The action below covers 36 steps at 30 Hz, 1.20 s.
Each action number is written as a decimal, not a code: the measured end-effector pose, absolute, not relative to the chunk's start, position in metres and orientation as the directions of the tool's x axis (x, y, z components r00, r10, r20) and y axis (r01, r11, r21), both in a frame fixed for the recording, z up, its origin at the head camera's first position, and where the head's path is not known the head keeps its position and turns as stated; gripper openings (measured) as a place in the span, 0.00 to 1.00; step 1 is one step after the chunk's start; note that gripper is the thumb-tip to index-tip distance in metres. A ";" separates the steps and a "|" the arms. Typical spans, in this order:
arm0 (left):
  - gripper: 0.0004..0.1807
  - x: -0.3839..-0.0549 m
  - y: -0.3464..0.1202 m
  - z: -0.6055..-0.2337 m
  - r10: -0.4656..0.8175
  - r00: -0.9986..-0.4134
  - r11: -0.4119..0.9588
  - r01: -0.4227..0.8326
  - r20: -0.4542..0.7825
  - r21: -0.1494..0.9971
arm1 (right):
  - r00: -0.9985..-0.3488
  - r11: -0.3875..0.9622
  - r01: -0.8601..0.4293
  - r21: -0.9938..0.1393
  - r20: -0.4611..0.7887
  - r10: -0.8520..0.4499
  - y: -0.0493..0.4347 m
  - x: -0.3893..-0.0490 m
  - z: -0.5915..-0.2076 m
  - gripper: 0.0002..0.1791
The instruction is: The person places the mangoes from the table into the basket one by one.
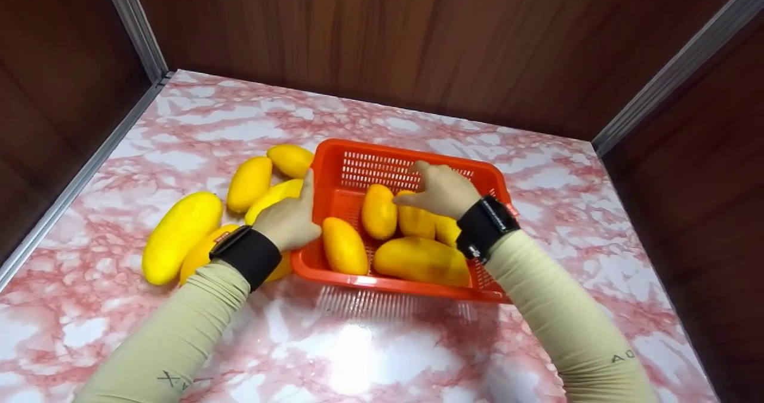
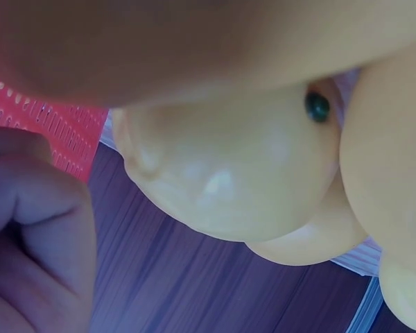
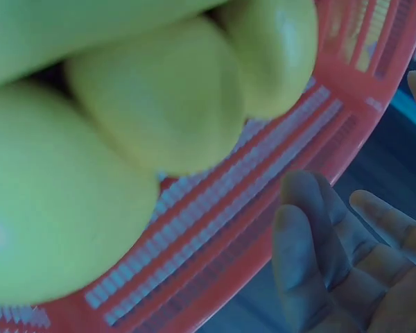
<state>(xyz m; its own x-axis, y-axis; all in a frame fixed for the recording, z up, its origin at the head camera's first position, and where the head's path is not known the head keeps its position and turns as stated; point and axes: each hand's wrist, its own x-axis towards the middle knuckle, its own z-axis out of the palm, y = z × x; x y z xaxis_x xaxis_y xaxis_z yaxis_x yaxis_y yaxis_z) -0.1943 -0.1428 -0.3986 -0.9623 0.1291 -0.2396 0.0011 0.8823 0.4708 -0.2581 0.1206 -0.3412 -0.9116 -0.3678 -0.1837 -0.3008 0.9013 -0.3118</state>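
My right hand (image 1: pixel 444 191) reaches over the red basket (image 1: pixel 364 281), its fingers loosely spread and holding nothing, the thumb side close to the mangoes (image 1: pixel 422 261) that lie on the basket's floor; I count at least 5 in there. My left hand (image 1: pixel 286 219) is at the basket's left end, index finger straight along the rim and thumb apart from it; my other fingers are hidden, so I cannot tell whether I grip the edge. The fruit looks smooth and rounded, so I judge it best to take each around its middle, lightly, and lay it down rather than drop it. A light left hand on the rim should keep the basket from sliding. Inside, the back left corner shows bare floor, while the front and right are crowded. Outside, the loose mangoes (image 1: pixel 182 237) bunch beside my left wrist and leave little room for that elbow to swing. The table (image 1: pixel 286 343) lies bare in front of the basket, and the back wall (image 1: pixel 358 39) stands well apart from it.
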 end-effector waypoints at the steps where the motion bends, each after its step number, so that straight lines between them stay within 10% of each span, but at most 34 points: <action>1: 0.55 -0.195 -0.143 -0.399 0.130 -0.962 0.881 0.001 -0.240 0.473 | -0.917 0.907 -0.280 -0.314 -0.191 -0.350 0.125 -0.260 -0.341 0.46; 36: 0.56 -0.194 -0.143 -0.399 0.141 -0.962 0.885 0.016 -0.234 0.465 | -0.937 0.937 -0.025 -0.349 -0.318 -0.143 0.249 -0.272 -0.340 0.49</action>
<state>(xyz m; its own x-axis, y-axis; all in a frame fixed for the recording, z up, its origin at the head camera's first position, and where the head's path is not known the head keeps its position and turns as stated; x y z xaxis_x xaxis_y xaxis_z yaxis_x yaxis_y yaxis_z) -0.1943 -0.1430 -0.3988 -0.9621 0.1407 -0.2338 0.0164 0.8851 0.4651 -0.2720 0.2486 -0.3403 -0.9370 -0.1434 -0.3185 -0.0247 0.9368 -0.3491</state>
